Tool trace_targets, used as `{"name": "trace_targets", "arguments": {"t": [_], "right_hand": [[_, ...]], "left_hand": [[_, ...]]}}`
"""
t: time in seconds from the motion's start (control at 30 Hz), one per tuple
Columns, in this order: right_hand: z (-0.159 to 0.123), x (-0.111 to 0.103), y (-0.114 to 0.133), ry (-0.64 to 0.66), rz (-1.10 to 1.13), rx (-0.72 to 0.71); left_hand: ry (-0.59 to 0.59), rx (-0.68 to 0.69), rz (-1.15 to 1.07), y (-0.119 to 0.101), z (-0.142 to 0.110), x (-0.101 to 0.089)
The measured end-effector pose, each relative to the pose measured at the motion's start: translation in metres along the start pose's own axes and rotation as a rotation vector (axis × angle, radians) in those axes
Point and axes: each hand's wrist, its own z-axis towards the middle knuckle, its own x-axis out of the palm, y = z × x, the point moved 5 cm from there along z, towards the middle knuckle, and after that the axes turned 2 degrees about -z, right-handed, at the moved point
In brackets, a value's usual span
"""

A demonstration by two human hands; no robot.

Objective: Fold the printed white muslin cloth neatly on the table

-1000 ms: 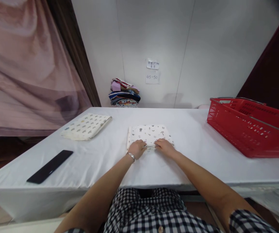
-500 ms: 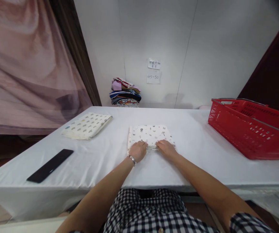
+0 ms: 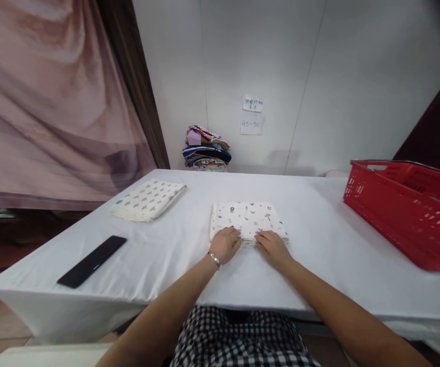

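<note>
A folded white cloth [image 3: 248,216] with small dark prints lies flat in the middle of the table, its layered near edge towards me. My left hand [image 3: 225,244], with a silver bracelet at the wrist, grips the left part of that near edge. On the right part of the same edge, my right hand [image 3: 273,247] is closed too, fingers on top. The thumbs are mostly hidden. Between the hands a short stretch of the edge shows.
Another folded cloth [image 3: 149,200] with grey cloud-like prints lies at the left on the white-covered table [image 3: 311,214]. Nearer me is a flat black strip [image 3: 93,261]. A red basket [image 3: 407,216] stands at the right. Stacked fabrics [image 3: 207,150] sit behind the far edge.
The view has swung slightly left, so everything appears further right. Both hands stay at the near edge of the folded cloth, which looks much the same.
</note>
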Motion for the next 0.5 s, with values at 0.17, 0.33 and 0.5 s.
{"name": "trace_targets", "arguments": {"t": [0.17,0.33,0.5], "right_hand": [[-0.004,-0.001,0.002,0.010,0.031,0.007],[0.008,-0.011,0.007,0.061,0.110,0.029],[0.058,-0.019,-0.018,0.065,0.184,0.201]], "left_hand": [[-0.010,-0.186,0.101,0.020,-0.001,0.005],[0.022,-0.203,0.165,0.024,-0.008,0.018],[0.027,-0.208,0.189,0.024,-0.007,0.020]]}}
